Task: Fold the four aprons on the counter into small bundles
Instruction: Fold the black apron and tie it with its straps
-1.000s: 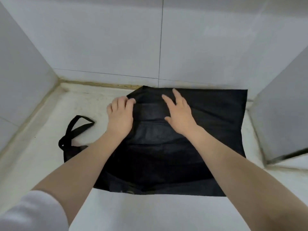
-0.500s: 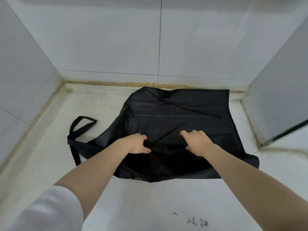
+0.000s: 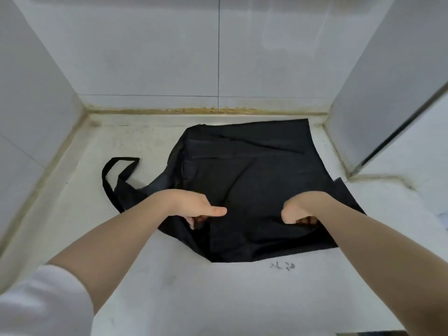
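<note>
Both hands are gripping the black apron [image 3: 244, 170] lying on the counter [image 3: 194, 299]: left hand [image 3: 196, 207] and right hand [image 3: 300, 209] are pinching fabric, fingers curled under, thumbs on top.

The apron [image 3: 244, 180] is thin black cloth with a faint sheen, creased into soft folds, and its strap [image 3: 114, 173] is the same cloth. The counter [image 3: 194, 299] looks like pale matt stone, scuffed and stained. The wall tiles [image 3: 150, 49] are smooth, slightly glossy white ceramic. The sleeve [image 3: 43, 306] is white cloth.
</note>
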`<state>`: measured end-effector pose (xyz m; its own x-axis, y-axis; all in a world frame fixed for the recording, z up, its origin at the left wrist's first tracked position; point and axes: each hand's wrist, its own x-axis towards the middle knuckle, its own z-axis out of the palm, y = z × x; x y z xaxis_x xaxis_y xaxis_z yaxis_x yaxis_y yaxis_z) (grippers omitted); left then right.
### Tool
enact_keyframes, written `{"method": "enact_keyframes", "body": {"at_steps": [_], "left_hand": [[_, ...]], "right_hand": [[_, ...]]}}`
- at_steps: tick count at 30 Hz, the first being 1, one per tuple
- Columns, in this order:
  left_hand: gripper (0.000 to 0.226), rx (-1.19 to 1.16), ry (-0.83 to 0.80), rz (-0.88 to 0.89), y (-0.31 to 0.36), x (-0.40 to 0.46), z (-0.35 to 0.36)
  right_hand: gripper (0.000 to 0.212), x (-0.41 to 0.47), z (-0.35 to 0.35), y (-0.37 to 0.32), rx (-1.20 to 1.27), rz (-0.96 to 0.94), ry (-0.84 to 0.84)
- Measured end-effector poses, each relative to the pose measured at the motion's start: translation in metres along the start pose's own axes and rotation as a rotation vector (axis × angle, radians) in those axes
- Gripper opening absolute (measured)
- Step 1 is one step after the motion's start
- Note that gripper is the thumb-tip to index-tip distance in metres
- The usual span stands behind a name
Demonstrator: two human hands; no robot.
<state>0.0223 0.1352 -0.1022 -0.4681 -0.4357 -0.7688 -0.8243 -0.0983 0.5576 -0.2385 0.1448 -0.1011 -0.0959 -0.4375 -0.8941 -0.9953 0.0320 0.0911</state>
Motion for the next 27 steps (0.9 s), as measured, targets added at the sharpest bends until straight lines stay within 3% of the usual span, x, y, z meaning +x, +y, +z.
{"method": "enact_keyframes", "body": {"at_steps": [2, 4, 6, 9, 11, 12, 15, 17, 22, 27], "left_hand": [[0.078, -0.041, -0.311, -0.172, 0.004, -0.004, 0.012], [0.071, 0.044, -0.427, -0.253, 0.008, -0.007, 0.016], [0.052, 0.155, -0.335, -0.235, 0.011, -0.009, 0.016], [0.033, 0.296, 0.132, -0.02, 0.008, -0.003, 0.012], [0.031, 0.381, 0.431, 0.041, -0.002, 0.003, 0.007], [0.032, 0.433, 0.485, 0.005, -0.009, 0.005, 0.005], [0.055, 0.578, 0.386, -0.263, -0.034, 0.013, 0.005], [0.064, 0.523, 0.37, -0.371, -0.049, 0.018, 0.005], [0.065, 0.506, 0.438, -0.36, -0.053, 0.035, -0.007], [0.051, 0.565, 0.453, -0.197, -0.04, 0.06, -0.036]], "right_hand": [[0.015, 0.0, 0.014, -0.004, 0.133, 0.089, -0.205], [0.021, -0.001, 0.023, -0.011, 0.193, 0.106, -0.255], [0.024, 0.002, 0.027, -0.021, 0.162, 0.003, -0.063], [0.044, 0.015, 0.034, -0.033, 0.036, -0.241, 0.397], [0.072, 0.021, 0.043, -0.047, 0.067, -0.344, 0.424], [0.084, 0.024, 0.048, -0.057, 0.084, -0.356, 0.383], [0.09, 0.042, 0.068, -0.079, 0.048, -0.264, 0.32], [0.088, 0.053, 0.069, -0.081, 0.036, -0.21, 0.33], [0.087, 0.073, 0.035, -0.057, 0.041, -0.139, 0.337], [0.092, 0.084, -0.01, -0.024, 0.033, -0.081, 0.347]]}}
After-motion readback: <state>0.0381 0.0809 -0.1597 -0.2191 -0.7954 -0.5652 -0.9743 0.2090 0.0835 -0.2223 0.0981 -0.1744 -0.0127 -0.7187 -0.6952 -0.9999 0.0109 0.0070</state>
